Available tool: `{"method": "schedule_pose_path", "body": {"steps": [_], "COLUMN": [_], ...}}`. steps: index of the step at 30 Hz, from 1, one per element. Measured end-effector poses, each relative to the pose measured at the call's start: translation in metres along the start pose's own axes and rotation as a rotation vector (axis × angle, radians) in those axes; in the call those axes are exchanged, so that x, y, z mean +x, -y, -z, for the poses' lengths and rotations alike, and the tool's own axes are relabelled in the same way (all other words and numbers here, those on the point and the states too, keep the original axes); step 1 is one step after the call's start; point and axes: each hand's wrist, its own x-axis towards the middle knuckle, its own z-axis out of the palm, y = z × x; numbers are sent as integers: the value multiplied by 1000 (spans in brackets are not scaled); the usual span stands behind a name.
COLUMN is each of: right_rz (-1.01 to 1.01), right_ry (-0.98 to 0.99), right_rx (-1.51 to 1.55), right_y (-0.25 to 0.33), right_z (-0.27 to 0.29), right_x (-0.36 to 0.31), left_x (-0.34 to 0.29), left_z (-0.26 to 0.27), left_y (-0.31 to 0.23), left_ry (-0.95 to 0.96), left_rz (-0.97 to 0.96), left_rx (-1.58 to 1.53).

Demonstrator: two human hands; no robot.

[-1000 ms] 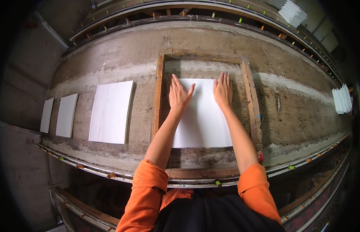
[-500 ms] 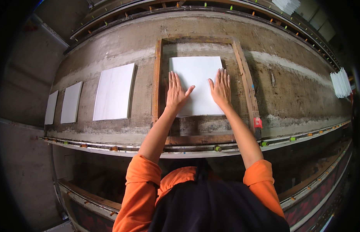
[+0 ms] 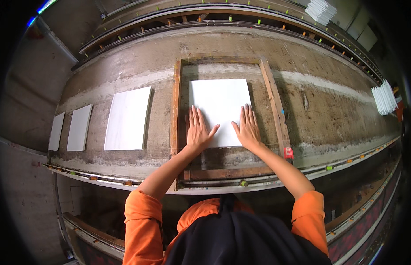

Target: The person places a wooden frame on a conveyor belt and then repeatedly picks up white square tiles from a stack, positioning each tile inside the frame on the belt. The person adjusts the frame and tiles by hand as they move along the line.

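Note:
A white rectangular panel or stack of sheets (image 3: 220, 99) lies flat on the stained table, inside a wooden frame (image 3: 176, 101). Flat on the panel's left edge, toward its near end, rests my left hand (image 3: 198, 131), fingers stretched away from me and thumb pointing inward. My right hand (image 3: 247, 129) mirrors it along the right edge, its fingers also extended and its palm down. Neither hand grips anything. The frame surrounds the panel on all sides, with bare tabletop between the two.
Left of the frame lie a larger white panel (image 3: 127, 118) and two more, a middle one (image 3: 80, 127) and one at the far left (image 3: 56, 131). A rail with coloured knobs (image 3: 244, 183) runs along the near edge. White stacks stand at the right (image 3: 384, 98) and far right back (image 3: 320, 11).
Both hands have slid toward me along the panel's side edges, from its middle to its near part. My elbows have spread outward. The whole view has shifted slightly, so the table sits lower.

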Motion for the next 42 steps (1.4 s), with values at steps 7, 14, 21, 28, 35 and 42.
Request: {"method": "schedule_pose_path", "body": {"steps": [7,14,21,28,35,42], "right_rz": [-14,-56,-20,-436,-431,-492], "right_ry": [-57,-105,-166,51,-35,168], "right_rx": [118,201,144,365,48,149], "right_y": [-23,-31,-32,-22,-89,-118], "right_z": [-12,-19,-14,104,78,72], "right_x": [60,104,107,57,-32,-24], "left_x": [67,111,110,63,-16,-7], "left_z": [-10,-14,-12,66,72,54], "left_y": [11,28,21,17,68,71], "left_ry": [-16,-48,-111,17,66,-23], "left_rz": [106,83,69,84,408,375], "left_rx": [69,52,-18,135,-261,-396]}}
